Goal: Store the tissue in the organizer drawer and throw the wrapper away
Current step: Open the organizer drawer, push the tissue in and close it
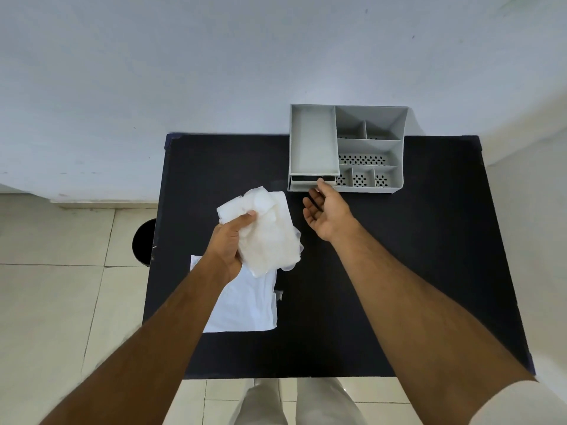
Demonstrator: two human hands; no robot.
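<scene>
**Drawer a finger's reach from the right hand, tissue waiting in the left**

Far left, on the floor beside the table: a dark round bin (143, 242), half hidden by the table edge, likely the wrapper's destination. On the black table (399, 271), near the left forearm: a flat white wrapper (245, 305), roughly rectangular, long axis running near-to-far, partly covered by that arm. Above it, left hand (228, 243) closed around a crumpled white tissue (270, 228), thumb pinching the upper edge; bundle elongated, long axis running away from the body and leaning slightly left, loose end hanging toward the wrapper.

Further right, right hand (325, 210) spread, palm turned leftward, fingertips (320, 183) touching the front of the organizer drawer (310, 181). Drawer pulled out only a sliver, low at the left front of the grey organizer (402, 154), sliding toward the body. Right hand nearer by far; tissue well to the drawer's left and nearer the body. Probable need: wider opening first, then tissue carried forward and right.
</scene>
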